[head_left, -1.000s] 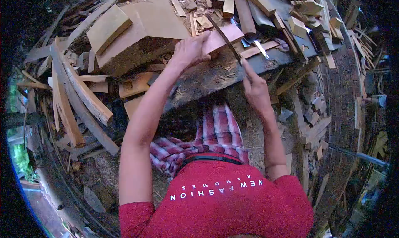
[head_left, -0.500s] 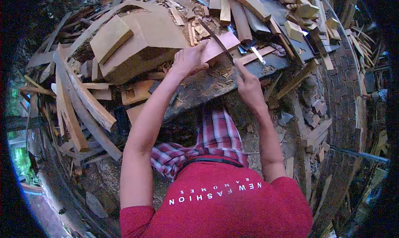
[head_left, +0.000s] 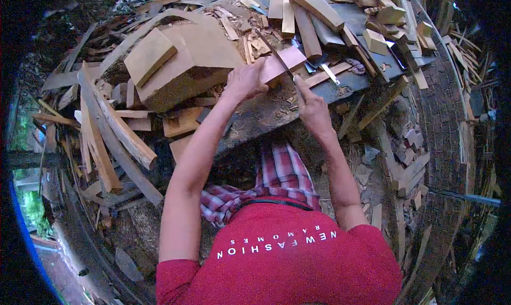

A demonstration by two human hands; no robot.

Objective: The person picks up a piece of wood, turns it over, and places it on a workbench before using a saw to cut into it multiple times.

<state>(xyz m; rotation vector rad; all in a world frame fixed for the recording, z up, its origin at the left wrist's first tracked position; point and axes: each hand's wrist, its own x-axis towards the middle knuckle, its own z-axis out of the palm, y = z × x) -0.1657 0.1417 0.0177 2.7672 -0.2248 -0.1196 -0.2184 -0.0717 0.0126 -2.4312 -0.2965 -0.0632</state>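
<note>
A pinkish wooden block lies on the dark workbench. My left hand is closed around the near left end of the block, thumb toward me. In my right hand is the pale handle of a long, narrow dark file, my fingers wrapped round it. The file crosses over the block's top at a slant, its far tip reaching past the block toward wood scraps. Wood shavings are scattered along the bench just below the block.
Large cut timber blocks are stacked left of the block. Long curved wood strips lean at the far left. Wooden bars and small offcuts crowd the back right. A white strip lies right of the block.
My right hand has shifted slightly left and drawn the file a little across the block. The left hand keeps its hold; the whole view has turned a little.
</note>
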